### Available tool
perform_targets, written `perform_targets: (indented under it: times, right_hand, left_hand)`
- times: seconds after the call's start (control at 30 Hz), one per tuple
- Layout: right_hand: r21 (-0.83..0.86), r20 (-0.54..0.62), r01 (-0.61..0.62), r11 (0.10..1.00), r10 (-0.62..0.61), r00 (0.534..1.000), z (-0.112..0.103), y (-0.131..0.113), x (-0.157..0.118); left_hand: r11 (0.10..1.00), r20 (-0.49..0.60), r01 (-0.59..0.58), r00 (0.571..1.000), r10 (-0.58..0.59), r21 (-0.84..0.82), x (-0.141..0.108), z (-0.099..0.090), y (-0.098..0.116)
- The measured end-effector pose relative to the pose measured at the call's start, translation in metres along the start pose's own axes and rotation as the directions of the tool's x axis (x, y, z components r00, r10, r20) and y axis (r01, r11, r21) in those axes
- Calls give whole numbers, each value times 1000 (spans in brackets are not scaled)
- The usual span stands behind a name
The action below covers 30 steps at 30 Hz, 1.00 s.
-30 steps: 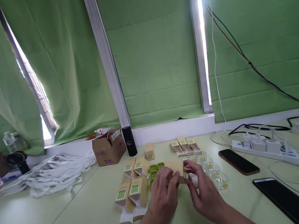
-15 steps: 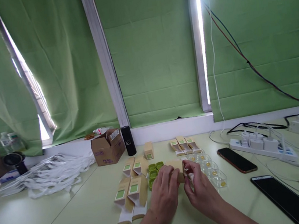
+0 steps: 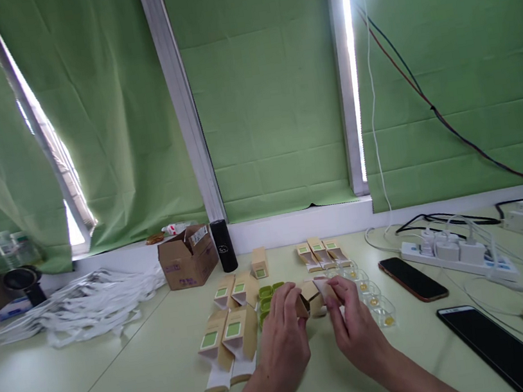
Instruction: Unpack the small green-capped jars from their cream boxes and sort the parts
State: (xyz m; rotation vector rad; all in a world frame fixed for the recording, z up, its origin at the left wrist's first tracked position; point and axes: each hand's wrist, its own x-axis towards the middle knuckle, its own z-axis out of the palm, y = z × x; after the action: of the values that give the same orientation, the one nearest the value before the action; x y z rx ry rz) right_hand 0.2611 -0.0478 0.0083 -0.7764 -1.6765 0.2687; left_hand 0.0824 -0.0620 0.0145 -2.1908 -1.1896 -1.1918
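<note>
Between my hands is a small tan cardboard box [image 3: 310, 291], its end open and a dark inside showing. My left hand [image 3: 283, 332] is closed around the box's left part. With the fingertips of my right hand [image 3: 357, 322] I pinch a pale flap on the right of the box. Just behind my left hand are small green cups [image 3: 265, 291], partly covered by it. Clear plastic cups [image 3: 376, 302] with yellow bits in them stand in rows beyond my right hand. Several tan boxes [image 3: 241, 330] with green labels and folded-out white flaps lie to the left.
More tan boxes [image 3: 319, 254] stand at the back, with one single box [image 3: 260, 263]. A black cylinder [image 3: 223, 247] and brown carton [image 3: 187, 258] are by the wall. White straps [image 3: 96, 303] lie left; phones [image 3: 414, 278], a tablet [image 3: 501, 344] and a power strip [image 3: 460, 259] are right.
The box has turned in my hands, and its open end and pale flap now show. My right fingers have shifted onto the flap.
</note>
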Motion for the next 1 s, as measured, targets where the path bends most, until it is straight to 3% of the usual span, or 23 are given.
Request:
perform_targets:
  times: [0.17,0.33,0.63,0.87,1.0]
  right_hand:
    - [71,-76,-13,997,19,997,-4,1,5]
    - [-69,-210,143,987,-155,965,-12,2,15]
    - [-166,-155,275,947,-300,941,-19,9,18]
    - [-283,4,378,882,-393,920,-18,5,16]
    - [-252,-22,394,884,-412,911,-18,0,15]
  left_hand:
    - [996,13,19,1000,-18,-84,1,-4,4]
    - [994,30,49,998,-46,-98,3,-7,10]
    - [990,95,71,994,-60,-123,-1,-3,9]
    - [988,100,95,992,-83,-121,-3,-1,10]
    - [983,86,125,990,-115,-136,-3,-1,10]
